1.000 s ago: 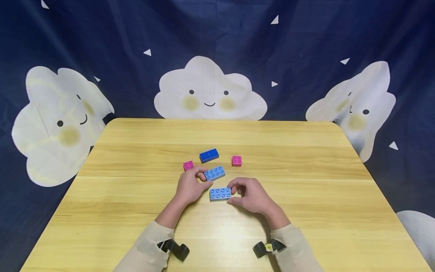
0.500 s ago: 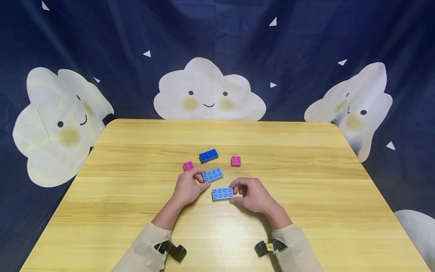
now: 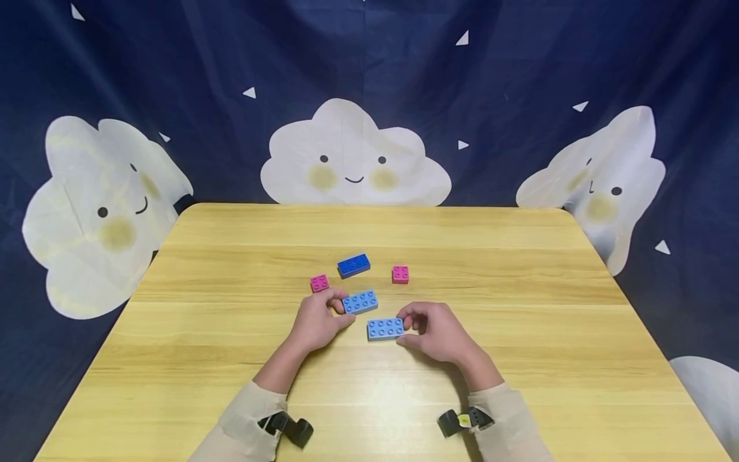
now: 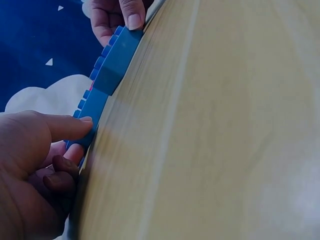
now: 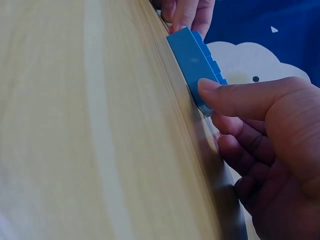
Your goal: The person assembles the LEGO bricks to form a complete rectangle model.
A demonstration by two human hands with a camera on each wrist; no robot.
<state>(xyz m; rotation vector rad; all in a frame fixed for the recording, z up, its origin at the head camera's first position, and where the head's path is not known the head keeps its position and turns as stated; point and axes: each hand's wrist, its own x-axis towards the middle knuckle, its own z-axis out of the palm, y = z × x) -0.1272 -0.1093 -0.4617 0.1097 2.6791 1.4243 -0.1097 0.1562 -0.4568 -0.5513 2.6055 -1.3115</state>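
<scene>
Two light blue eight-stud toy bricks lie studs up near the middle of the table. My left hand (image 3: 316, 321) pinches the left end of the farther light blue brick (image 3: 360, 301) between thumb and fingers. The nearer light blue brick (image 3: 385, 328) sits a little to the right, its right end pinched by my right hand (image 3: 434, 328). In the right wrist view, the thumb presses the side of that brick (image 5: 192, 60). The left wrist view has both bricks one behind the other, the left thumb on the closer brick (image 4: 92, 107).
Behind the hands lies a dark blue brick (image 3: 354, 265). One small pink four-stud brick (image 3: 319, 282) is just beyond my left fingers, another pink brick (image 3: 400, 274) farther right. The wooden table (image 3: 519, 289) ends at a dark blue curtain (image 3: 369, 58) with printed clouds.
My right hand has slid its light blue brick to the right. My left hand has drawn the other one slightly nearer and left, so the two bricks stand farther apart sideways.
</scene>
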